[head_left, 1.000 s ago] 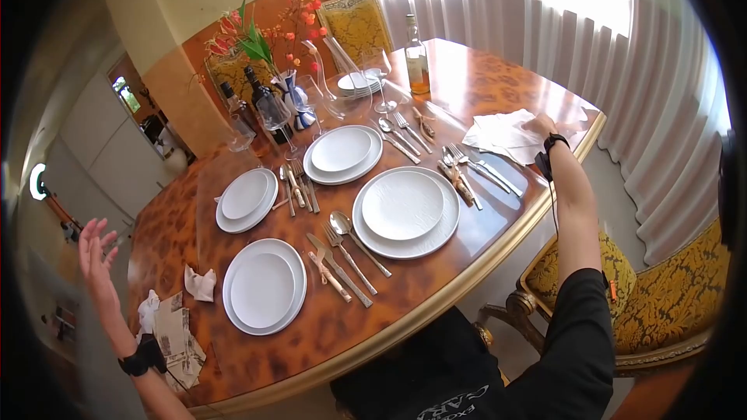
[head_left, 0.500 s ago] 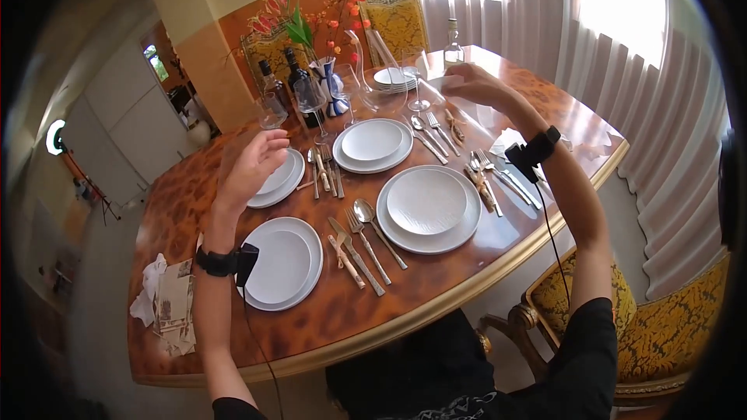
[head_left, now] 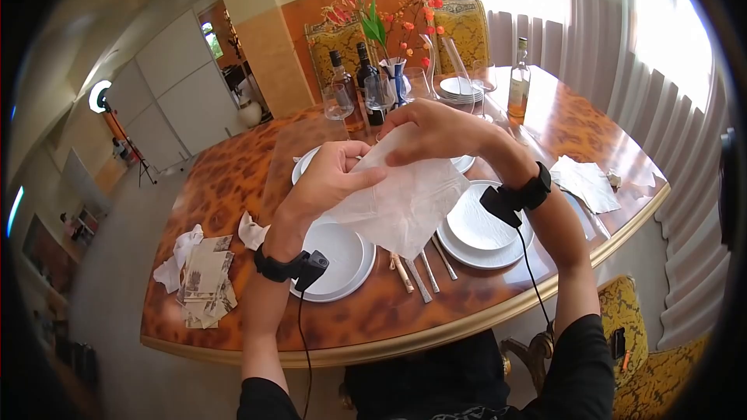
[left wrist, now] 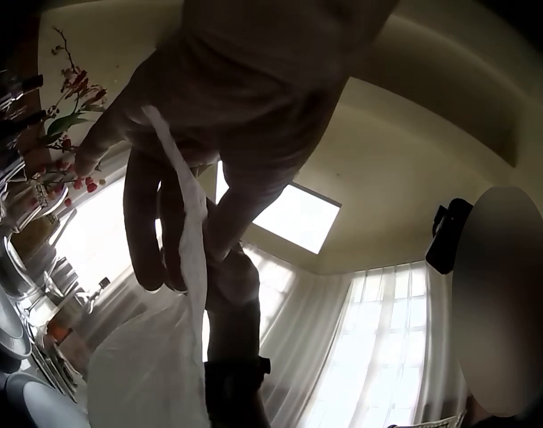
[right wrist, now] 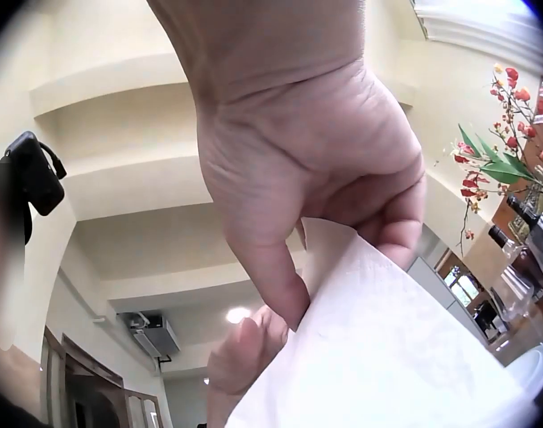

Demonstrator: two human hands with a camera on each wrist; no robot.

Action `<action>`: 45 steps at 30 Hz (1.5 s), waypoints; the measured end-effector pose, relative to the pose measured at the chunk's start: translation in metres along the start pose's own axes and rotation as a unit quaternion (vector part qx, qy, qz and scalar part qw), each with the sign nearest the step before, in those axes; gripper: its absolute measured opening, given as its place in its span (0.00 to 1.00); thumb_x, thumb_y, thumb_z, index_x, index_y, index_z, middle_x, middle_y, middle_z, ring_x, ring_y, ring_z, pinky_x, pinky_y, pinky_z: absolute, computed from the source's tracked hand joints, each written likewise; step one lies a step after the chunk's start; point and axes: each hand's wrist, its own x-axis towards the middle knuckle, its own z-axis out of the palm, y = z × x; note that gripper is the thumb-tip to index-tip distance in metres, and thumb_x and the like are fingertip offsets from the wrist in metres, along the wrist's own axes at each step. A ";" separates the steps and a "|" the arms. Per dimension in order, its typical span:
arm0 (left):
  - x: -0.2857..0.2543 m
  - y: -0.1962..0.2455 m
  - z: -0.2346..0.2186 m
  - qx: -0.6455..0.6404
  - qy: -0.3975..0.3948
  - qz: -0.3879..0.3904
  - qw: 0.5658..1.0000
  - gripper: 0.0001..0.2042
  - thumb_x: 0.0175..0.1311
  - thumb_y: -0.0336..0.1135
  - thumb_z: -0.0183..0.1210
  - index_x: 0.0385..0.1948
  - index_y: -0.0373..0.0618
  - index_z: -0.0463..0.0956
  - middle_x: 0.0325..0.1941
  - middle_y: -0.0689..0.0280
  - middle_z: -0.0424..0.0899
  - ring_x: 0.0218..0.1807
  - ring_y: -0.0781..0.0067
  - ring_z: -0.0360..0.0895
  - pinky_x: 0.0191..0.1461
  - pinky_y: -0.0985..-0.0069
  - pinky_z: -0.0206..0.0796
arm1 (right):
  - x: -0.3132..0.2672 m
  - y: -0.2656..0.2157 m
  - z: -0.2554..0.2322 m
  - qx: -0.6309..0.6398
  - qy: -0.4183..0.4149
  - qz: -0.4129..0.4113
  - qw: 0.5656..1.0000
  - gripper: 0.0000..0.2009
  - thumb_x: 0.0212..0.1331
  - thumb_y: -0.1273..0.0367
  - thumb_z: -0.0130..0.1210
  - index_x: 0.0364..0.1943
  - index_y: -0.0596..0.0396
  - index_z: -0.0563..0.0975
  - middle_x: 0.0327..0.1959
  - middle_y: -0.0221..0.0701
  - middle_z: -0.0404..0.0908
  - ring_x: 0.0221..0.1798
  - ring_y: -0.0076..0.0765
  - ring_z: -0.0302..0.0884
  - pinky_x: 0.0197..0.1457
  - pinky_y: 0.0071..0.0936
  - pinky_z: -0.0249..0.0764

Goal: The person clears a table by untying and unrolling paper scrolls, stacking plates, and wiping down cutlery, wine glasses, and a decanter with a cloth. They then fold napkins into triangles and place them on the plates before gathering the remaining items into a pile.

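Note:
A thin white napkin (head_left: 408, 202) hangs between both hands above the near plates, one corner pointing down. My left hand (head_left: 323, 179) pinches its left upper edge between thumb and fingers. At the upper right edge, my right hand (head_left: 443, 132) grips it, thumb in front. From the right wrist view, the napkin (right wrist: 369, 348) comes out between the thumb and curled fingers of the right hand (right wrist: 316, 169). In the left wrist view the napkin (left wrist: 186, 357) is seen nearly edge-on, below the left hand (left wrist: 244, 107).
Plates (head_left: 486, 222) and cutlery lie beneath the hands. More white napkins (head_left: 587, 183) lie at the right, near a bottle (head_left: 519, 82). Glasses, bottles and a flower vase stand at the back. Printed papers (head_left: 206, 276) and a crumpled napkin (head_left: 183, 253) lie at the left.
The right hand has come from the napkin pile on the right to the middle, with a napkin now spread out. The left hand has moved in from the left and holds it too.

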 end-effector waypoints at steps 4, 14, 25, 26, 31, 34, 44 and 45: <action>-0.003 -0.013 -0.006 -0.050 0.028 0.016 0.998 0.12 0.64 0.32 0.63 0.44 0.34 0.76 0.36 0.66 0.84 0.35 0.84 0.81 0.39 0.83 0.72 | -0.020 0.015 0.006 0.206 -0.019 0.030 0.978 0.25 0.54 0.56 0.67 0.47 0.63 0.79 0.34 0.31 0.84 0.36 0.22 0.79 0.40 0.23 0.75; -0.008 -0.047 -0.003 -0.135 0.004 -0.076 0.988 0.15 0.67 0.35 0.61 0.50 0.35 0.75 0.44 0.66 0.84 0.44 0.83 0.80 0.47 0.83 0.73 | -0.093 0.086 0.039 0.275 0.004 0.143 0.951 0.11 0.65 0.65 0.58 0.42 0.60 0.79 0.31 0.24 0.83 0.30 0.13 0.77 0.34 0.15 0.72; -0.027 -0.082 0.015 -0.175 -0.005 -0.142 0.974 0.19 0.66 0.32 0.59 0.56 0.36 0.72 0.50 0.61 0.82 0.50 0.69 0.82 0.54 0.63 0.77 | -0.139 0.080 0.054 0.351 0.040 0.226 0.908 0.13 0.65 0.63 0.57 0.45 0.59 0.77 0.33 0.25 0.81 0.31 0.17 0.79 0.26 0.16 0.73; -0.028 -0.078 0.016 -0.176 -0.004 -0.144 0.974 0.19 0.66 0.32 0.59 0.56 0.36 0.72 0.50 0.61 0.82 0.50 0.69 0.82 0.54 0.63 0.77 | -0.140 0.078 0.055 0.367 0.040 0.219 0.903 0.12 0.65 0.64 0.57 0.45 0.59 0.77 0.34 0.25 0.82 0.31 0.16 0.79 0.25 0.15 0.75; -0.029 -0.044 0.021 -0.106 -0.007 -0.069 0.992 0.16 0.67 0.27 0.53 0.54 0.31 0.71 0.47 0.58 0.82 0.43 0.68 0.83 0.44 0.68 0.81 | -0.157 0.071 0.053 0.379 0.059 0.189 0.904 0.12 0.67 0.67 0.55 0.49 0.58 0.74 0.34 0.27 0.82 0.29 0.16 0.79 0.23 0.15 0.76; -0.035 -0.013 0.039 -0.080 -0.011 -0.032 0.996 0.17 0.67 0.25 0.52 0.57 0.29 0.70 0.47 0.58 0.83 0.41 0.68 0.84 0.42 0.72 0.80 | -0.176 0.070 0.050 0.400 0.090 0.138 0.901 0.08 0.71 0.66 0.48 0.45 0.55 0.73 0.33 0.27 0.80 0.26 0.15 0.76 0.23 0.16 0.76; 0.000 -0.008 0.069 0.010 -0.112 0.053 0.992 0.17 0.56 0.19 0.50 0.47 0.33 0.81 0.42 0.61 0.86 0.37 0.82 0.79 0.39 0.83 0.70 | -0.230 0.111 0.052 0.518 0.187 0.086 0.830 0.16 0.68 0.61 0.45 0.41 0.58 0.79 0.40 0.32 0.79 0.41 0.28 0.80 0.37 0.28 0.83; 0.005 -0.007 0.070 -0.029 -0.136 0.057 0.989 0.18 0.55 0.20 0.49 0.47 0.32 0.81 0.41 0.61 0.86 0.35 0.83 0.78 0.38 0.84 0.69 | -0.235 0.111 0.048 0.500 0.196 0.084 0.839 0.18 0.69 0.57 0.44 0.40 0.58 0.79 0.41 0.33 0.79 0.41 0.28 0.80 0.37 0.29 0.83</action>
